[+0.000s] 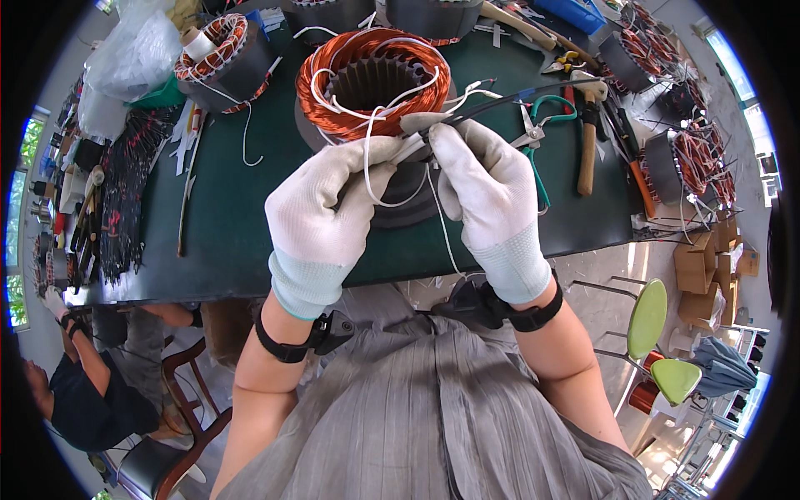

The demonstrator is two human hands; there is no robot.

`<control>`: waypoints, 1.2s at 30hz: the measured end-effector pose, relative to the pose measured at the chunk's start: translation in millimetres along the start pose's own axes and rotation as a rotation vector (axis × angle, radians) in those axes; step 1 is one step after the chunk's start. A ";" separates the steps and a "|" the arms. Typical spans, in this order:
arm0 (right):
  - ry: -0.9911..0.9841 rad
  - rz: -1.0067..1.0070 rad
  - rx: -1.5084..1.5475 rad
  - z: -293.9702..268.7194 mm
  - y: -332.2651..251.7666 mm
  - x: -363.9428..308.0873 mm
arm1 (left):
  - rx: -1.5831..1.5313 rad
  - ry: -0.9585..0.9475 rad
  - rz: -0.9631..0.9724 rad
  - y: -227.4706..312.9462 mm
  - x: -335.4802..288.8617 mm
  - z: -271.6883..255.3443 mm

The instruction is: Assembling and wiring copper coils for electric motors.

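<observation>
Both my hands wear white knit gloves and meet just in front of a motor stator (321, 100) with thick orange copper windings. My left hand (329, 212) is closed, pinching white sleeved wires (408, 150) between thumb and fingers. My right hand (487, 187) is closed on black lead wires (500, 102), whose ends run up to the right. The black and white parts come together between my fingertips; the exact join is hidden. A white wire loop (398, 203) hangs below my left fingers. White leads curl over the winding, and the stator stands upright on a dark round base (408, 212).
Green-handled scissors (535, 125) and a hammer (588, 137) lie right of my hands on the green table (242, 217). More wound stators (229, 71) stand left, behind and right. Bundled black wires (125, 200) cover the left end. A person (100, 392) works at lower left.
</observation>
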State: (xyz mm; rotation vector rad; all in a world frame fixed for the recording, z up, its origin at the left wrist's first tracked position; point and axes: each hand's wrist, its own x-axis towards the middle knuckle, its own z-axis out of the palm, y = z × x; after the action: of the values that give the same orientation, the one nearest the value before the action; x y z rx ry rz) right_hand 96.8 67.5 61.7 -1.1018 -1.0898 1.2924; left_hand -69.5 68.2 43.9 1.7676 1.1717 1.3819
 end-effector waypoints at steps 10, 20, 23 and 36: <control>-0.017 0.042 0.270 2.4 3.9 -5.4 | 0.367 0.098 0.260 6.7 2.0 4.5; 0.055 -0.242 -0.421 -56.1 -18.6 -7.2 | 0.242 0.073 0.002 12.8 4.9 10.2; 0.111 -0.187 -0.464 -93.6 -26.9 20.9 | 0.242 0.058 -0.015 12.8 6.9 9.3; -0.484 -0.095 -0.707 -61.7 -43.4 198.2 | 0.437 -0.197 -0.003 19.0 23.2 -13.5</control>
State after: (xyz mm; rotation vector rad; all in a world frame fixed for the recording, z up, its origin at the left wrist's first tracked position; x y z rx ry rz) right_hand 163.4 266.5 92.2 -1.2408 -2.0418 1.1469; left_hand -75.5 80.1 74.0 2.1401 1.4410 0.9679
